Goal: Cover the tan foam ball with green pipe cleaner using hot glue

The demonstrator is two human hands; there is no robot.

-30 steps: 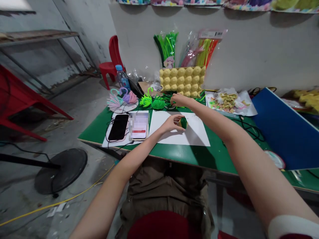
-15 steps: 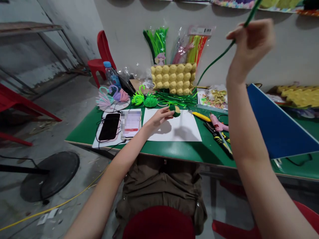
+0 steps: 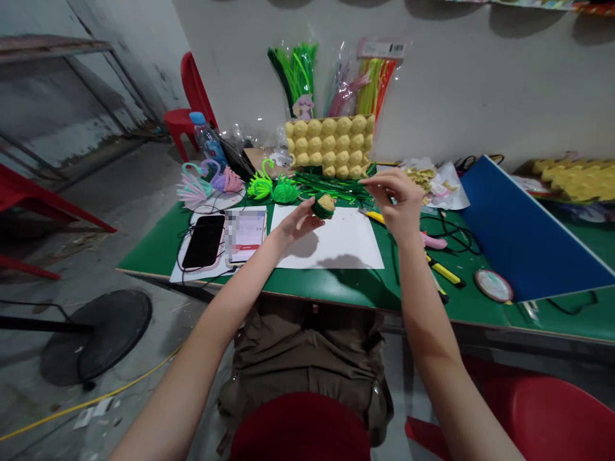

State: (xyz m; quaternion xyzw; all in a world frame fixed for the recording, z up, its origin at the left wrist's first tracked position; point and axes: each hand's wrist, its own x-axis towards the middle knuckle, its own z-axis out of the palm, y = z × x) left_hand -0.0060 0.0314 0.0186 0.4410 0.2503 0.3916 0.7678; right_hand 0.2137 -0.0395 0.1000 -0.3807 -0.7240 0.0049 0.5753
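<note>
Roughly at the middle of your view lies the white sheet (image 3: 331,242) on the green table (image 3: 158,246), and everything else places itself around it. Far left of the sheet, off the table, you have a bare concrete floor with a black round fan base (image 3: 91,336) and a red plastic chair (image 3: 185,109) back by the grey wall. Just left of the sheet sit a black phone (image 3: 204,241) and a second phone (image 3: 245,235) with a lit screen, cables looped around them. Behind those lie pastel pipe-cleaner swans (image 3: 206,182), and bright green pipe-cleaner figures (image 3: 273,187) just behind the sheet's far left corner. Straight behind the sheet a yellow egg tray (image 3: 329,144) leans at the wall, with packs of pipe cleaners (image 3: 331,77) standing above it.

Over the sheet's far edge your left hand (image 3: 295,224) pinches a small ball (image 3: 323,205), yellow and partly wrapped in dark green, between thumb and fingertips, fingers only lightly curled. Just right of it your right hand (image 3: 398,198) is raised, thumb and forefinger closed together; whether they grip a strand you cannot tell.

Right of the sheet lie a yellow-handled cutter (image 3: 444,272), a pink glue gun (image 3: 435,242) and a blue board (image 3: 523,234).
</note>
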